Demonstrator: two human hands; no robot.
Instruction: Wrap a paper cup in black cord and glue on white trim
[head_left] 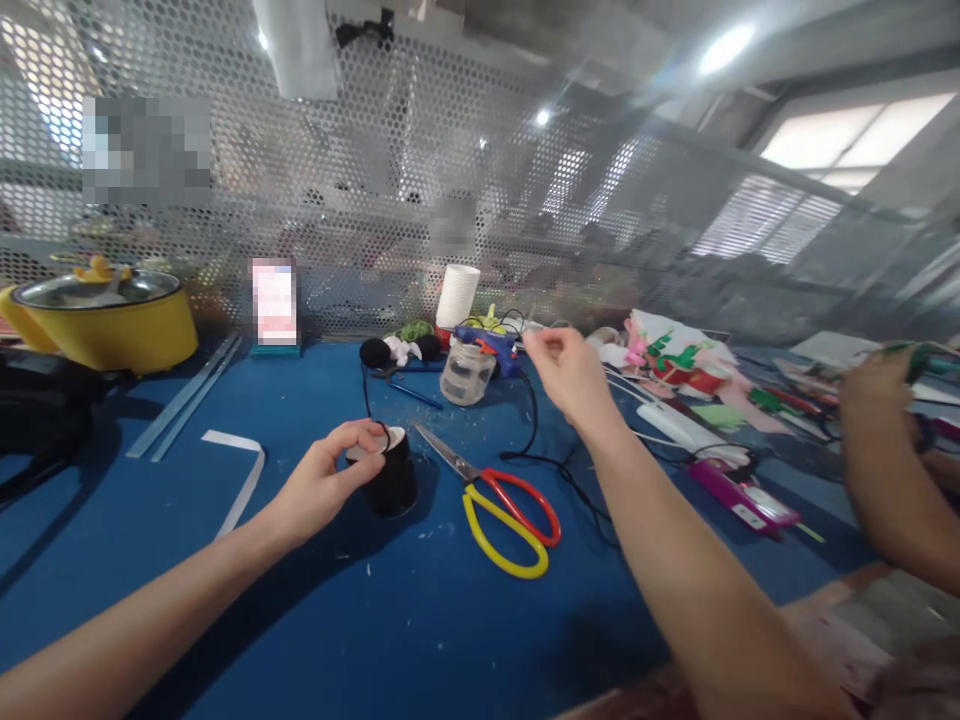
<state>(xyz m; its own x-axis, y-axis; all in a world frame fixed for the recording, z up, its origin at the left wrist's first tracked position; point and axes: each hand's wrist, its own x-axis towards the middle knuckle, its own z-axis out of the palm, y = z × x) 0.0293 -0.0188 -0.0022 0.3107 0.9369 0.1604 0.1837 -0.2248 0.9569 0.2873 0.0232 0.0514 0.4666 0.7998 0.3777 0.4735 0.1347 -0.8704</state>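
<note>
My left hand [334, 470] is closed at the rim of a small black cup [394, 480] with a pale inside, which stands on the blue table. A black cord [366, 392] runs from a black ball of yarn [374, 353] down to its fingers. Raised to the right, my right hand [566, 375] has its fingers pinched together; what they hold, if anything, is too small to make out. Just left of it, a blue glue gun [491, 340] rests over a clear plastic jar [466, 374]. Between my arms lie scissors [495, 500] with red and yellow handles, blades apart.
A yellow electric pot [112, 320], a lit phone [274, 305] and a white ribbon strip [244, 480] are on the left. To the right lie a white power strip [690, 435], a purple device [742, 497] and paper craft pieces [675, 355]. Another person's arm [892, 470] reaches in there.
</note>
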